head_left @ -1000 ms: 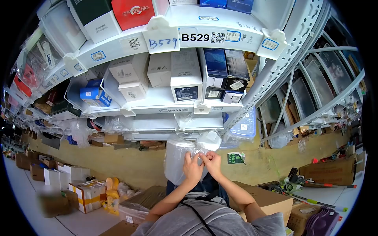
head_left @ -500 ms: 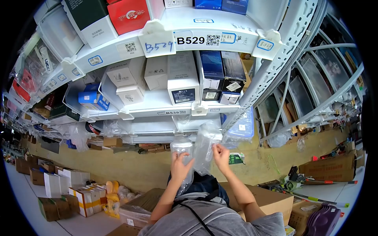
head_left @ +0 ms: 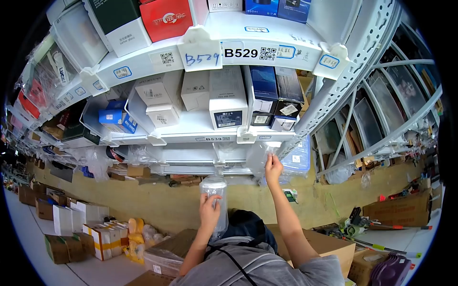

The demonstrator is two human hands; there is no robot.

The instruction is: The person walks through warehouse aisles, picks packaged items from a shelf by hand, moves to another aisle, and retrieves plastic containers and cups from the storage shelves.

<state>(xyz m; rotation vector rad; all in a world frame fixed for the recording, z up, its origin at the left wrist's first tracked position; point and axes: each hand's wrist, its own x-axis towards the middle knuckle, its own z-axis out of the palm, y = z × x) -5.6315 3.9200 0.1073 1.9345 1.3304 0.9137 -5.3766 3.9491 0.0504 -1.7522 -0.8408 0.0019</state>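
My left hand [head_left: 210,209] is closed around a clear plastic container [head_left: 221,223], which stands roughly upright in front of my body with a lid-like top. My right hand [head_left: 274,168] reaches forward to the low shelf level, pinching the edge of a clear plastic piece [head_left: 257,158] that is see-through and hard to make out. It may be a bag or a second container. This piece lies at the right end of the lower shelf [head_left: 183,155], beside the perforated upright [head_left: 329,95].
White boxes [head_left: 228,97] and a blue box [head_left: 114,121] sit on the middle shelf, below the B529 label [head_left: 241,53]. A translucent blue-lidded bin [head_left: 296,157] stands behind the upright. Cardboard boxes [head_left: 324,243] lie around my body; a purple case [head_left: 391,270] is at right.
My right hand has moved forward with the clear plastic piece, from beside the container up to the shelf. My left hand and its container have shifted slightly left and down.
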